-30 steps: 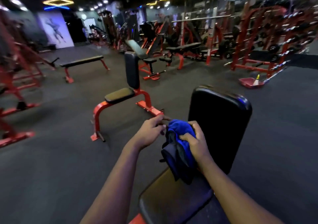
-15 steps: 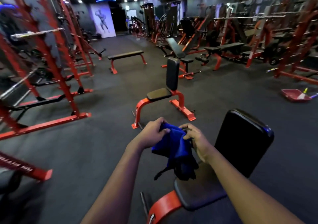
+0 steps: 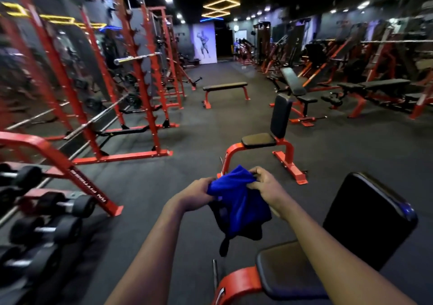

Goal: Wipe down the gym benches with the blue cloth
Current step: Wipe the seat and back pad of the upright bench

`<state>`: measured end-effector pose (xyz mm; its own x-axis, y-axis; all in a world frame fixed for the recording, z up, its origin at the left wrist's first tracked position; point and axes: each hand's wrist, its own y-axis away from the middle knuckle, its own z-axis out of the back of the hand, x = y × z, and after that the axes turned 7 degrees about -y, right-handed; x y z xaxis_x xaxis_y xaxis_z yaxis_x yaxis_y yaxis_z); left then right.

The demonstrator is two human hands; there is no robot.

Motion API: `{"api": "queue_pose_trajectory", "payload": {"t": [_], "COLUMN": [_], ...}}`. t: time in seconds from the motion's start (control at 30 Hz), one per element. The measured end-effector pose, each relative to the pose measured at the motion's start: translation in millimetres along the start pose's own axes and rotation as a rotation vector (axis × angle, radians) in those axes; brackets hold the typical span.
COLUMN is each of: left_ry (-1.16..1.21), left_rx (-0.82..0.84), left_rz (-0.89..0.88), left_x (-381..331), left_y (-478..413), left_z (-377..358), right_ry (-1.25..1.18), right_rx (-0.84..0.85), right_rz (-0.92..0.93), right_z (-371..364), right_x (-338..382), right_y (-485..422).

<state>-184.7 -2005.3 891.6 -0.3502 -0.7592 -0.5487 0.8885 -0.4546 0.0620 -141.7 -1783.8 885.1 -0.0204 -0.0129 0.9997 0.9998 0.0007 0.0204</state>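
Both hands hold the blue cloth (image 3: 239, 201) in the air in front of me, its lower part hanging dark and bunched. My left hand (image 3: 194, 194) grips its left edge and my right hand (image 3: 267, 187) pinches its upper right edge. Below right stands the nearest bench (image 3: 365, 222), with a black upright back pad, a black seat and a red frame. A second upright seat bench (image 3: 278, 121) stands just beyond the cloth. A flat bench (image 3: 225, 86) sits farther back.
Red squat racks (image 3: 143, 89) with barbells line the left side. A dumbbell rack (image 3: 46, 211) stands at the near left. Incline and flat benches (image 3: 375, 86) and machines fill the right. Dark rubber floor (image 3: 210, 128) runs down the middle aisle.
My view has swung left, so the nearest bench has shifted to the lower right. Both hands have spread the cloth wider between them, away from the bench's back pad.
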Motion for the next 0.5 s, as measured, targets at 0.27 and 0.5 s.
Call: {"api": "queue_pose_trajectory", "payload": {"t": [0.27, 0.5], "left_ry": [0.160, 0.192], "left_rx": [0.026, -0.023], "left_rz": [0.133, 0.316], "left_x": [-36.2, -34.3], "left_y": [53.3, 82.5], "left_z": [-0.2, 0.9], "right_ry": [0.105, 0.103], "right_rx": [0.075, 0.181], "right_rz": [-0.099, -0.060], "right_z": [-2.3, -54.9], "right_x": [-4.0, -18.7], "right_y": [31.8, 43.6]}}
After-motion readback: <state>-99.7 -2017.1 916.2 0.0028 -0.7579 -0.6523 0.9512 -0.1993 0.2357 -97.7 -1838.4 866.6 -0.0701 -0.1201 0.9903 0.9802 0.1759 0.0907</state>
